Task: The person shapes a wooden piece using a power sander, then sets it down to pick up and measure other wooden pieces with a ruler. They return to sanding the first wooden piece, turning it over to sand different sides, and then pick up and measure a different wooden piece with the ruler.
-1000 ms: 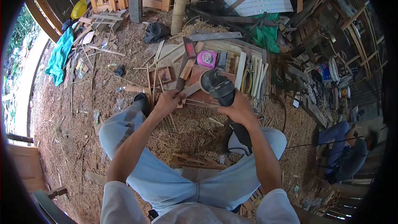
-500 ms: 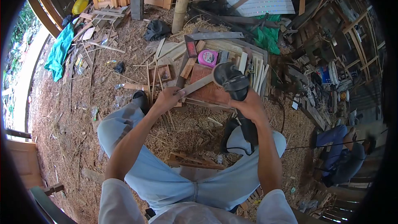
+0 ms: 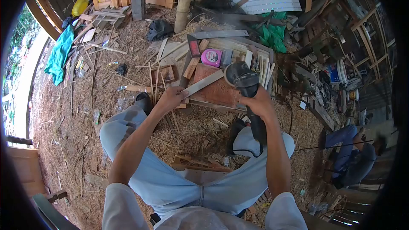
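Observation:
My left hand (image 3: 171,98) pinches the near end of a flat pale wooden strip (image 3: 203,83), which slants up to the right over a reddish-brown board (image 3: 213,93). In my right hand (image 3: 259,103) is a black angle grinder (image 3: 247,81), fingers wrapped round its body. Its round disc (image 3: 230,73) faces left, right at the strip's far end. Behind the strip, a pink tape measure (image 3: 211,58) lies on the low worktable beside a dark try square (image 3: 193,47) and a small wood block (image 3: 191,67).
Thin sticks (image 3: 266,71) and a metal ruler (image 3: 221,33) lie on the worktable. Shavings cover the floor (image 3: 106,115). A small wooden box (image 3: 164,74) sits left of the worktable. The grinder's cord (image 3: 313,148) runs right, towards another person (image 3: 355,162). A bamboo post (image 3: 184,6) stands behind.
The grinder has shifted slightly right and its disc has turned a little, showing more of the strip's far end. My left hand has barely moved.

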### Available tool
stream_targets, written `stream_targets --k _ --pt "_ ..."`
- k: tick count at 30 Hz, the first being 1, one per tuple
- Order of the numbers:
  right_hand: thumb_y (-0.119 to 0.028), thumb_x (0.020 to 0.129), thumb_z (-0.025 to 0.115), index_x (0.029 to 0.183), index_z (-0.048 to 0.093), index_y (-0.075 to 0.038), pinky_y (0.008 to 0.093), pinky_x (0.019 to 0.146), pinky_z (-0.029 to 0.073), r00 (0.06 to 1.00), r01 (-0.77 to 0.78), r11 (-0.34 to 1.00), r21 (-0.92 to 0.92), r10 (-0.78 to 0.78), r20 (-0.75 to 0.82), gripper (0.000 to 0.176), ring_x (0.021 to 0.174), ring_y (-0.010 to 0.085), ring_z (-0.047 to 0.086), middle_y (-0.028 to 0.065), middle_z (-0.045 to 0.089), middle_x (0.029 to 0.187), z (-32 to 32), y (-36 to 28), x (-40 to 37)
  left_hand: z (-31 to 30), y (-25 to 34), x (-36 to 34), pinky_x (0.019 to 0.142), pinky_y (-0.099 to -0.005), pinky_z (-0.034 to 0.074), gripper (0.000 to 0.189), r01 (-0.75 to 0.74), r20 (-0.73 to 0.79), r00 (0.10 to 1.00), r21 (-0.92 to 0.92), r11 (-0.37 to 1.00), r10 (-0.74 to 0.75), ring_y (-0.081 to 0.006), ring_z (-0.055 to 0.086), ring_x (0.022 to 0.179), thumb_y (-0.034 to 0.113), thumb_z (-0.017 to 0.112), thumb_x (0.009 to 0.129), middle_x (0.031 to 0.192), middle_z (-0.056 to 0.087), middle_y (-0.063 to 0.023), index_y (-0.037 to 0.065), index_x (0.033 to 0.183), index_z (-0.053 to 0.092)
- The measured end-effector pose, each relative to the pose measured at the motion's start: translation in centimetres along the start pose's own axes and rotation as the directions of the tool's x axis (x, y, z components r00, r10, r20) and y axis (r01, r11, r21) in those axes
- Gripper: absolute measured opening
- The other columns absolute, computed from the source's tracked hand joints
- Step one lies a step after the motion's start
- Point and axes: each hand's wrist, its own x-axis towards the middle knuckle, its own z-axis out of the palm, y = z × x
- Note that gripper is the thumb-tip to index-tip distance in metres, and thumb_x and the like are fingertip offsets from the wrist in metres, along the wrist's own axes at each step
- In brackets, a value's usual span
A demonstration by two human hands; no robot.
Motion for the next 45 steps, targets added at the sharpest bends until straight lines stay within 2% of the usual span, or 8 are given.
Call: stream_targets --k 8,11,20,23,25,29,36,45 --pt "-0.017 0.062 0.078 0.112 0.059 -0.002 0.0331 0.076 0.048 0.997 0.078 0.996 0.054 -0.079 0.018 0.055 0.084 0.0206 0.061 0.0091 0.065 0.096 0.1 -0.5 -0.2 -0.2 0.0 0.0 0.061 -0.0332 0.046 0.033 0.003 -0.003 1.000 0.036 0.999 -0.003 -0.0144 0.059 0.064 0.030 0.059 0.093 0.069 0.064 -0.0074 -0.001 0.098 0.068" --pt "-0.037 0.063 0.080 0.112 0.059 -0.004 0.0401 0.084 0.048 0.993 0.100 0.994 0.046 -0.103 0.055 0.063 0.099 0.0362 0.064 0.0188 0.067 0.103 0.8 -1.9 -0.7 -0.1 0.0 0.1 0.061 -0.0335 0.046 0.031 -0.034 0.004 0.999 0.092 0.995 0.034 -0.0148 0.059 0.064 0.029 0.059 0.093 0.069 0.064 -0.0076 -0.001 0.097 0.067" --pt "-0.035 0.061 0.081 0.107 0.061 -0.002 0.0373 0.079 0.049 0.999 -0.029 0.995 0.096 0.031 -0.028 0.060 0.088 0.0277 0.066 0.0121 0.069 0.093 -0.5 0.7 0.6 -0.2 0.1 0.0 0.067 -0.0349 0.048 0.030 -0.045 0.002 0.999 0.090 0.995 0.045 -0.0191 0.063 0.071 0.029 0.062 0.091 0.078 0.067 -0.0112 0.001 0.101 0.065" --pt "-0.035 0.062 0.080 0.107 0.061 -0.001 0.0380 0.079 0.049 0.997 -0.063 0.990 0.124 0.068 -0.034 0.060 0.088 0.0273 0.066 0.0114 0.069 0.094 -1.6 0.7 -0.2 0.4 -1.4 0.0 0.075 -0.0394 0.050 0.029 -0.282 -0.110 0.951 0.069 0.957 0.289 -0.0308 0.064 0.087 0.021 0.066 0.087 0.092 0.065 -0.0157 0.002 0.108 0.058" --pt "-0.035 0.062 0.080 0.108 0.060 0.000 0.0384 0.079 0.049 0.998 -0.059 0.990 0.132 0.062 -0.016 0.061 0.089 0.0278 0.066 0.0120 0.068 0.095 -1.7 0.8 -0.8 0.1 0.0 -0.7 0.069 -0.0416 0.049 0.038 -0.563 -0.150 0.736 0.405 0.720 0.660 -0.0353 0.063 0.079 0.010 0.066 0.086 0.097 0.062 -0.0197 0.000 0.118 0.050" --pt "-0.035 0.063 0.079 0.115 0.058 -0.003 0.0405 0.080 0.049 0.995 -0.016 0.989 0.147 0.031 -0.096 0.065 0.093 0.0312 0.065 0.0155 0.067 0.103 -1.4 1.1 -2.0 -0.2 1.8 -1.7 0.076 -0.0469 0.047 0.021 -0.557 -0.110 0.787 0.296 0.776 0.606 -0.0449 0.056 0.093 0.004 0.058 0.087 0.092 0.058 -0.0211 0.000 0.107 0.052" --pt "-0.030 0.063 0.078 0.119 0.055 -0.004 0.0437 0.081 0.049 0.995 0.098 0.982 0.163 -0.101 0.008 0.066 0.096 0.0345 0.064 0.0182 0.066 0.106 -0.3 0.1 -2.7 1.1 1.4 -0.6 0.066 -0.0333 0.049 0.025 -0.157 -0.100 0.984 -0.084 0.984 0.149 -0.0161 0.061 0.069 0.021 0.050 0.099 0.077 0.063 -0.0094 -0.002 0.097 0.060" --pt "-0.029 0.061 0.079 0.116 0.051 0.003 0.0446 0.079 0.049 0.980 0.146 0.989 0.033 -0.150 0.128 0.070 0.092 0.0394 0.064 0.0232 0.066 0.097 2.7 -1.6 -2.0 0.2 0.8 0.6 0.055 -0.0242 0.041 0.025 -0.119 -0.018 0.993 0.016 0.993 0.120 -0.0070 0.047 0.061 0.021 0.048 0.100 0.073 0.055 -0.0005 -0.001 0.099 0.061"
